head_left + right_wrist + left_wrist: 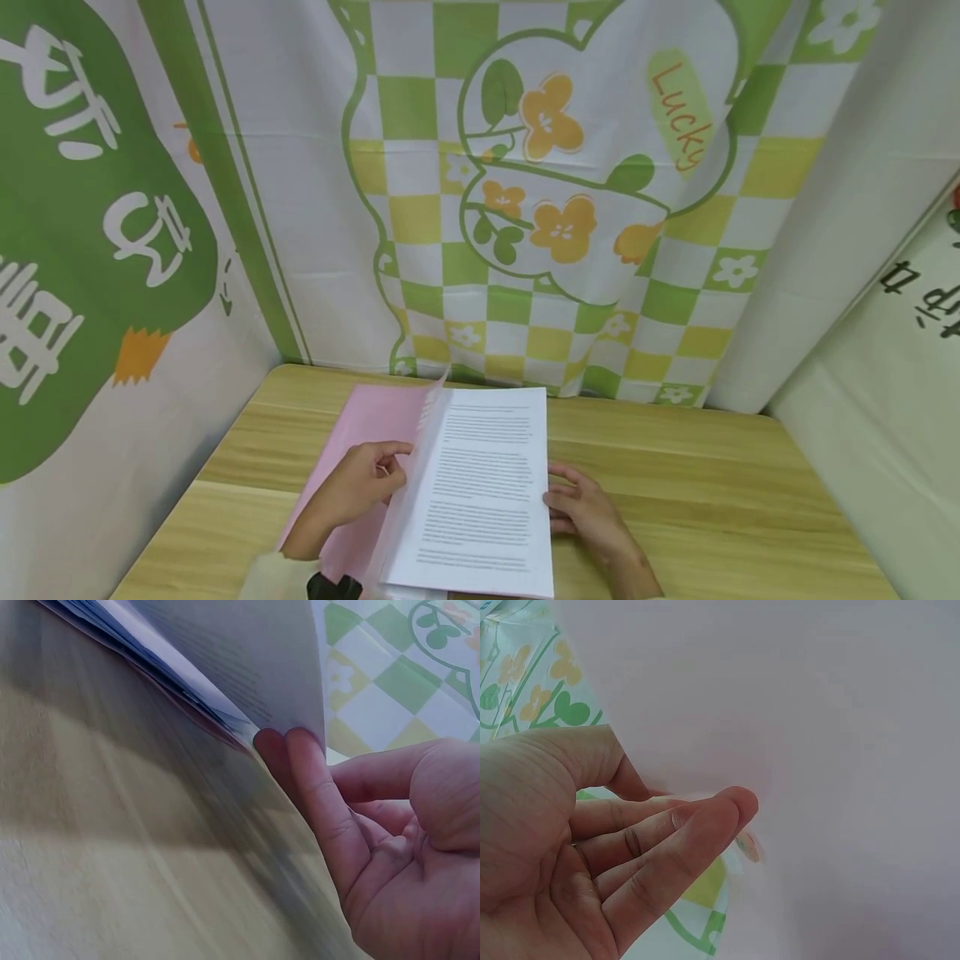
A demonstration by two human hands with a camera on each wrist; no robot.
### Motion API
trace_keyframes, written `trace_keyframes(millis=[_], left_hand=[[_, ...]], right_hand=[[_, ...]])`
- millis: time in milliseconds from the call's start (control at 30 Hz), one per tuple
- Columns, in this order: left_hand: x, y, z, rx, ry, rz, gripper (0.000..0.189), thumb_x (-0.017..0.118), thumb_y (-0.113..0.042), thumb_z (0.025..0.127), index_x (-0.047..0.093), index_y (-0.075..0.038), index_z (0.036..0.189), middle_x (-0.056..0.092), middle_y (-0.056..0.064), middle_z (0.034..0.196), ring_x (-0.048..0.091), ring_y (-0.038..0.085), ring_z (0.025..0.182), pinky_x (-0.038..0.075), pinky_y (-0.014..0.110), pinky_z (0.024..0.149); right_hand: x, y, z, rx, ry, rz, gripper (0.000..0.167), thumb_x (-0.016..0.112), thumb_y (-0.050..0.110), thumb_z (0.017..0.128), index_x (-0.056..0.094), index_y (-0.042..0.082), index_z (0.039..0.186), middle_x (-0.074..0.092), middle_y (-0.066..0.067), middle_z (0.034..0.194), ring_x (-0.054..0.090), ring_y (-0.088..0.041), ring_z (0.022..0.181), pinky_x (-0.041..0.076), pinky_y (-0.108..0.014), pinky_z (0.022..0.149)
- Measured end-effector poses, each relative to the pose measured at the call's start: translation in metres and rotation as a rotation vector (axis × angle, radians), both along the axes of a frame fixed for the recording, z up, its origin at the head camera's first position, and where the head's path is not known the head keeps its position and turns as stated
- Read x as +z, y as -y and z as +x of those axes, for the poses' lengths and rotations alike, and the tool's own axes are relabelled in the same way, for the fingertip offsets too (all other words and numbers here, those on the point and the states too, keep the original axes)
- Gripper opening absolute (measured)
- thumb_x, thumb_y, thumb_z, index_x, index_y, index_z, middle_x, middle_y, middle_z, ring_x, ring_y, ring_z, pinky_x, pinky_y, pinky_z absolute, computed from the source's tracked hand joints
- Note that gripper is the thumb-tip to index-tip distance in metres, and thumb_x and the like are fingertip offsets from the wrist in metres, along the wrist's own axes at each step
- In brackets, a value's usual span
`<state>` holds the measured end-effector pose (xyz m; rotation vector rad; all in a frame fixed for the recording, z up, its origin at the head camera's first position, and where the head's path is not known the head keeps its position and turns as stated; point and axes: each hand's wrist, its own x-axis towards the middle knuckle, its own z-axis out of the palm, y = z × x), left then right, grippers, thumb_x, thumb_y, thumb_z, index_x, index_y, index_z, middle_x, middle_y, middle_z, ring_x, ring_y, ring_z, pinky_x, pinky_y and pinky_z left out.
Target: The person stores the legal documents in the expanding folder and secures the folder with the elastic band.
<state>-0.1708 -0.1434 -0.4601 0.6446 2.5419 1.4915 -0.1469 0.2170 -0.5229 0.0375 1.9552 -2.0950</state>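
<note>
A pink folder (375,408) lies opened on the wooden table, with a printed sheet (480,492) showing on its right side. My left hand (367,483) pinches a translucent pink flap (420,475) raised along the left side of the print. In the left wrist view the flap (817,750) fills most of the picture, its edge at the fingers of my left hand (615,847). At the sheet's right edge, my right hand (592,508) holds the paper between thumb and fingers. The right wrist view has the lifted sheet (255,660) at the fingertips, above a layered stack of pages (165,675).
The wooden table (697,500) extends to both sides of the folder. A patterned green and white curtain (412,208) hangs right behind the table, with printed cloth (225,333) on the left and more cloth (862,400) on the right. A dark band (333,586) circles the left wrist.
</note>
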Motion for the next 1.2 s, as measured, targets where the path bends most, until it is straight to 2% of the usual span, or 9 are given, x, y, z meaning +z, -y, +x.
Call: trace_keyframes(millis=[567, 767, 1200], left_hand=[[0.001, 0.0, 0.001, -0.006, -0.009, -0.004, 0.045, 0.057, -0.003, 0.089, 0.062, 0.011, 0.131, 0.062, -0.001, 0.072, 0.063, 0.019, 0.053, 0.046, 0.025, 0.048], [0.001, 0.0, 0.001, -0.011, -0.01, -0.001, 0.045, 0.058, -0.004, 0.089, 0.063, 0.01, 0.131, 0.063, -0.001, 0.072, 0.063, 0.018, 0.053, 0.049, 0.027, 0.05], [-0.003, -0.002, 0.0, -0.014, 0.024, 0.024, 0.044, 0.059, -0.003, 0.089, 0.062, 0.011, 0.131, 0.062, 0.002, 0.072, 0.063, 0.017, 0.053, 0.048, 0.027, 0.051]], right_hand=[[0.003, 0.02, -0.002, 0.015, -0.003, -0.002, 0.059, 0.064, 0.003, 0.096, 0.04, -0.01, 0.148, 0.068, -0.015, 0.108, 0.07, -0.025, 0.085, 0.059, -0.035, 0.071], [0.003, 0.025, -0.003, 0.023, -0.007, -0.017, 0.057, 0.063, 0.002, 0.096, 0.04, -0.01, 0.147, 0.067, -0.014, 0.108, 0.07, -0.024, 0.084, 0.059, -0.035, 0.071], [0.002, 0.035, -0.008, 0.046, -0.01, -0.038, 0.053, 0.063, 0.0, 0.095, 0.044, -0.01, 0.144, 0.069, -0.014, 0.105, 0.07, -0.022, 0.083, 0.059, -0.031, 0.068]])
